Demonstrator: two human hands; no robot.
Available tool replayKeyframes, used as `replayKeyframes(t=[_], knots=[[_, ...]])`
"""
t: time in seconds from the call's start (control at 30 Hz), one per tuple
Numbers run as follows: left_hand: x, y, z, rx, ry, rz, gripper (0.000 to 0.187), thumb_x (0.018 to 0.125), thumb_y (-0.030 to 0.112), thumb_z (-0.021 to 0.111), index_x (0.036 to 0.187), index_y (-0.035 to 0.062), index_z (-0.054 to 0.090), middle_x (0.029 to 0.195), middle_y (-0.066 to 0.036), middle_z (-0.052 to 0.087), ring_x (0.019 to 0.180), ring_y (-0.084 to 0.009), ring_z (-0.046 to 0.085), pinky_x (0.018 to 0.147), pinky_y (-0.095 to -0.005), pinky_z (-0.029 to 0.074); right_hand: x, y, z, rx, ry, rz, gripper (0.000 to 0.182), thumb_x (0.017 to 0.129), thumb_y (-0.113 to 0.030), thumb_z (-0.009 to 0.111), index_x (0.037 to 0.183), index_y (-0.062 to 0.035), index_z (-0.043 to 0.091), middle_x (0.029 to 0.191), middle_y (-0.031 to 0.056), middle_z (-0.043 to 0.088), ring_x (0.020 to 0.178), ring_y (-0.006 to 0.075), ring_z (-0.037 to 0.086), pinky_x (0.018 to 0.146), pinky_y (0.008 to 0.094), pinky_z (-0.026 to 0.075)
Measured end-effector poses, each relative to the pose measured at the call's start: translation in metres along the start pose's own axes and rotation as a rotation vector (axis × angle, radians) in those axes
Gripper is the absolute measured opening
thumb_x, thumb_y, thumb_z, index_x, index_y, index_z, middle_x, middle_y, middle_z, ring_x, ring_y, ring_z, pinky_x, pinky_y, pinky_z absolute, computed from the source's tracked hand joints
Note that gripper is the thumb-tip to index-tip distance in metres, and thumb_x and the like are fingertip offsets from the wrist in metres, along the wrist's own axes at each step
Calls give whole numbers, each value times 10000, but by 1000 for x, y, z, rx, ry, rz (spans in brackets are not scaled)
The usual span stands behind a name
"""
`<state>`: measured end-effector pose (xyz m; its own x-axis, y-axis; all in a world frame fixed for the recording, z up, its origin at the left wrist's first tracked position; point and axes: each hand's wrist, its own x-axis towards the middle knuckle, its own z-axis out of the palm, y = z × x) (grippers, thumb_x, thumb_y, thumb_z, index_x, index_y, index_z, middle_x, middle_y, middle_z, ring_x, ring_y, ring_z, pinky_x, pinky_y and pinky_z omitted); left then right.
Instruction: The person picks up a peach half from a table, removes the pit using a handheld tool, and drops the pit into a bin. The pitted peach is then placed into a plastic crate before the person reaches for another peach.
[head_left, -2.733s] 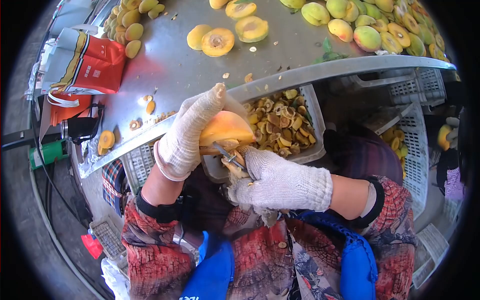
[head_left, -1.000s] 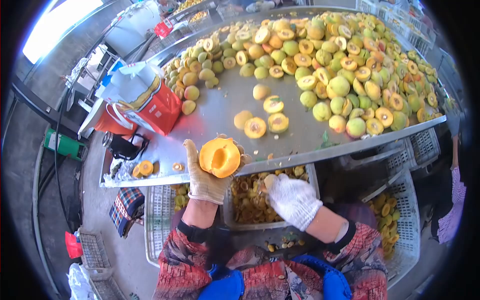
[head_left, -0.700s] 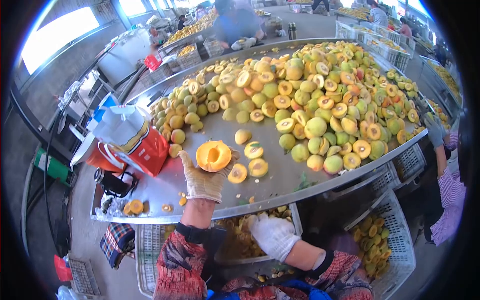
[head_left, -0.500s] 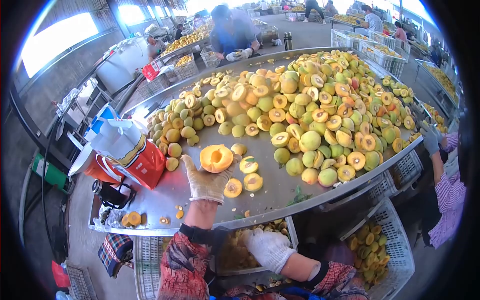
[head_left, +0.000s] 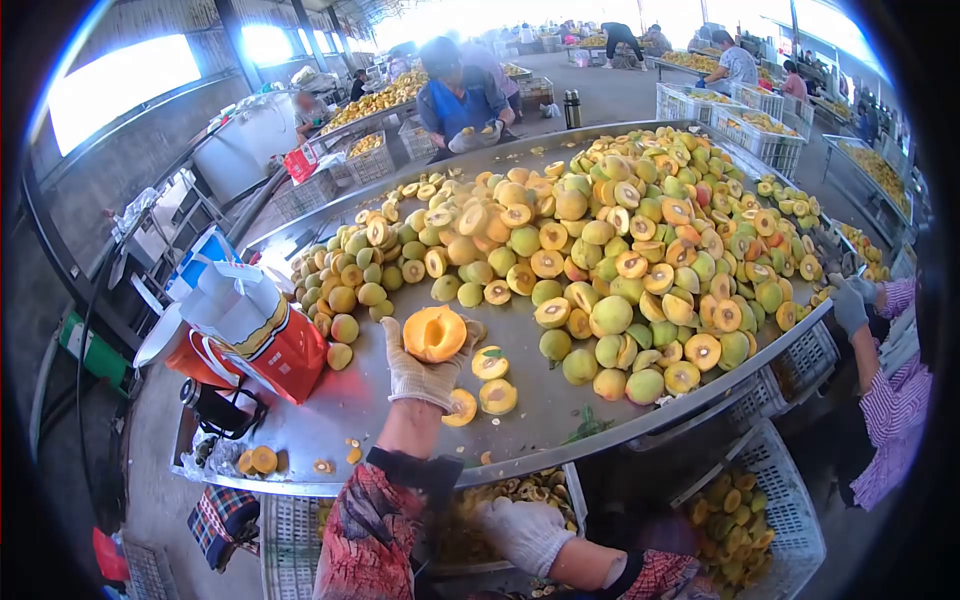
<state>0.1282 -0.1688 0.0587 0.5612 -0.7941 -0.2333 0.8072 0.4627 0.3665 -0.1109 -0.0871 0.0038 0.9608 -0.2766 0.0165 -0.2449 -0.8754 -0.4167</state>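
Orange fruit half (head_left: 434, 336), hollowed, sits in your left hand (head_left: 418, 380), fingers cupped around it, partly hidden. Your right hand (head_left: 527, 532) blurs against scraps (head_left: 541, 488); whether its fingers pinch anything, I cannot tell.

Metal table (head_left: 365, 420) bare in front, blocked beyond by fruit heap (head_left: 640, 250).
A gap is left between the red bag (head_left: 288, 350) and the left hand (head_left: 425, 375); rightward, loose halves (head_left: 497, 397) are met; the right hand (head_left: 525, 533) is fenced off by the rim (head_left: 640, 437).
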Motion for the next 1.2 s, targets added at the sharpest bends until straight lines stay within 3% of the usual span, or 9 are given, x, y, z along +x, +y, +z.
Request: replayKeyframes(t=[0.1, 0.3, 0.43, 0.8, 1.1, 1.2], knots=[[4, -4, -3, 2, 8, -11, 826, 861, 701, 420, 1200, -49, 475, 1101, -258, 557, 962, -420, 560, 830, -536, 495, -2, -9, -20, 6, -129, 109, 232, 884, -191, 476, 1063, -209, 623, 850, 83, 638, 709, 267, 680, 465, 436, 515], [-1, -5, 4, 14, 46, -15, 829, 857, 704, 426, 1204, -48, 475, 1107, -249, 552, 951, -421, 560, 834, -540, 486, -4, -6, -17, 66, -90, 36, 237, 893, -196, 471, 1069, -204, 629, 855, 82, 640, 713, 274, 678, 546, 416, 541], [4, 1, 0, -11, -10, -22, 846, 868, 696, 417, 1252, -57, 428, 1174, -289, 520, 1030, -462, 537, 868, -572, 487, -5, -6, -13, 80, -83, 32, 227, 889, -199, 482, 1058, -207, 633, 856, 80, 640, 696, 273, 678, 532, 413, 542], [3, -8, -2, -40, 28, -30, 847, 874, 694, 405, 1274, -53, 408, 1225, -295, 482, 1063, -484, 517, 877, -579, 493, -7, -6, -9, 32, -14, -6, 140, 885, -222, 499, 937, -156, 611, 797, 89, 619, 641, 277, 667, 481, 406, 525], [-3, -9, 4, -22, 70, -24, 837, 881, 693, 391, 1303, -30, 381, 1256, -291, 465, 1082, -501, 505, 872, -590, 493, -2, -5, 1, 63, -164, 93, 184, 904, -240, 494, 985, -134, 621, 871, 113, 662, 715, 300, 687, 527, 422, 541], [-5, -9, 8, -11, 78, -18, 844, 877, 699, 393, 1307, -27, 379, 1267, -293, 460, 1086, -506, 503, 875, -590, 490, -4, -1, 9, 108, -97, 46, 201, 927, -214, 456, 979, -91, 607, 864, 134, 687, 708, 320, 699, 521, 438, 555]])
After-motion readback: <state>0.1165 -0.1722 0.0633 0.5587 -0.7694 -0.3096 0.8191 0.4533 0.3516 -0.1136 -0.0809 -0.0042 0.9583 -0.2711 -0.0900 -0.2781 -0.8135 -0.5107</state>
